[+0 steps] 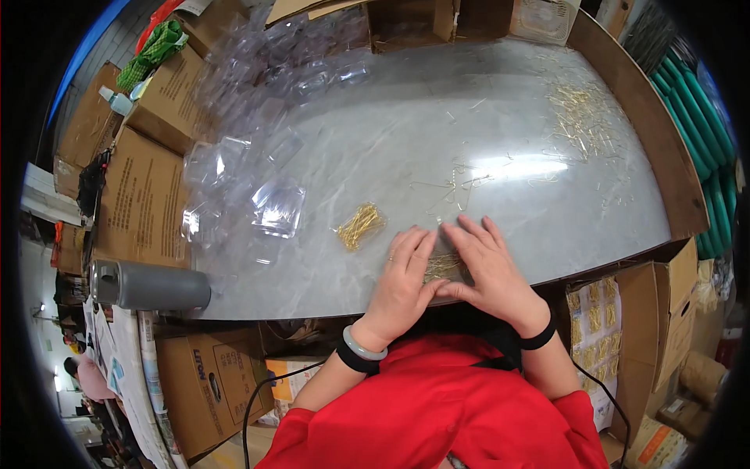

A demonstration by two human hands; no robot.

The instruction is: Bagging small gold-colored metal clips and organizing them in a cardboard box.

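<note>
A small batch of thin gold wire pieces [443,266] lies at the table's near edge, framed by both my hands; whether a clear box is around it I cannot tell. My left hand [400,275] is on its left side with fingers stretched forward. On the right, my right hand [492,272] has its fingers extended and slightly spread. The two thumbs nearly meet at the near side. Left of my hands sits a clear plastic box filled with gold wire pieces [360,226]. Several loose wires [453,184] are scattered just beyond my fingertips.
Clear plastic boxes [280,209] heap along the left. A loose pile of gold wires [582,117] lies at the far right. A grey bottle [160,285] rests at the left edge. Cardboard walls [637,113] border the table. Filled packs [598,328] stand below, right.
</note>
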